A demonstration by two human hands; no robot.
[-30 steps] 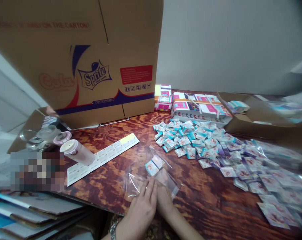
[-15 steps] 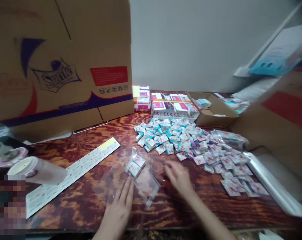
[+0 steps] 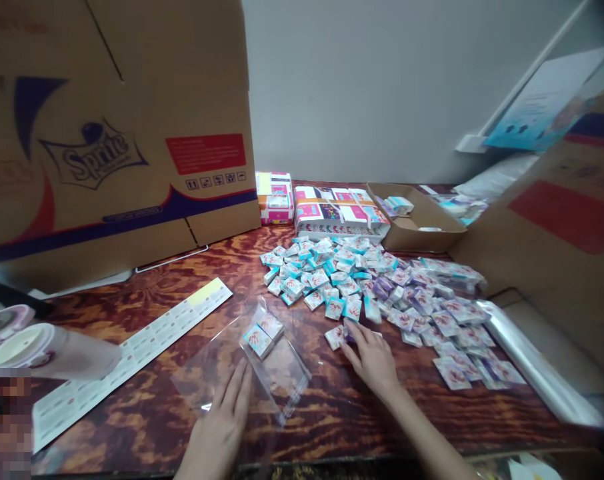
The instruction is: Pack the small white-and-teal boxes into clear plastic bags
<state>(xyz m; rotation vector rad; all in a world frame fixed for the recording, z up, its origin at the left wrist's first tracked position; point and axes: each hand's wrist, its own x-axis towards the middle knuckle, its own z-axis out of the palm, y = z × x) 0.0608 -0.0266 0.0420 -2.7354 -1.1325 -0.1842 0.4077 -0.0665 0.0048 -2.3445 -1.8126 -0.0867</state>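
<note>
My left hand (image 3: 225, 407) lies flat with fingers stretched out, on the near left part of a clear plastic bag (image 3: 287, 373). Two small white-and-blue boxes (image 3: 260, 340) printed with a hand picture sit side by side at the bag, just beyond my fingertips; whether they are inside or on top I cannot tell. To the right, my right hand (image 3: 375, 360) curls its fingers over a few small boxes (image 3: 335, 337) at the near edge of a loose heap of similar boxes (image 3: 327, 277). The fingers partly hide these boxes, one of them purple.
A large cardboard carton (image 3: 132, 147) stands at the left, another carton (image 3: 557, 220) at the right. Wrapped bundles (image 3: 339, 210) and an open tray (image 3: 427, 223) line the back. A label strip (image 3: 147, 353), a tumbler (image 3: 62, 350) and a plastic roll (image 3: 537, 367) lie about.
My right hand has moved right onto the small boxes, and a few now lie apart from the heap under its fingers. My left hand stays on the bag. The view has shifted slightly.
</note>
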